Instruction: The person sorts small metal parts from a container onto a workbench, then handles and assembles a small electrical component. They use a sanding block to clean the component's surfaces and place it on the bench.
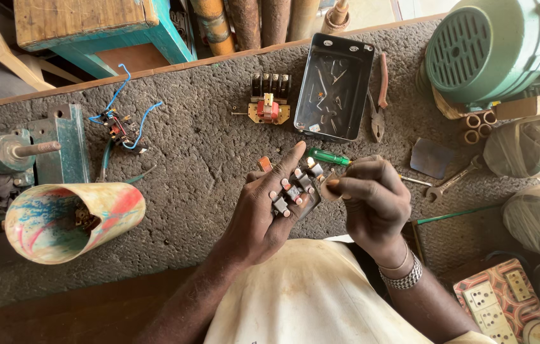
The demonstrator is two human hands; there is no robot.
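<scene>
My left hand [260, 213] holds a small dark switch block [296, 189] with several metal contacts, index finger stretched along its top. My right hand [375, 200] is closed, pinching at the block's right edge; whether a small part sits between its fingers I cannot tell. A green-handled screwdriver [329, 157] lies on the bench just behind both hands, its shaft partly hidden by the right hand.
A black metal tray [335, 86], red-handled pliers [379, 99], a contactor part [267, 102], a wired piece with blue leads [119, 124], a painted cylinder [69, 220], a green motor [493, 44], a spanner [451, 181] and a socket board [499, 302] surround the bench.
</scene>
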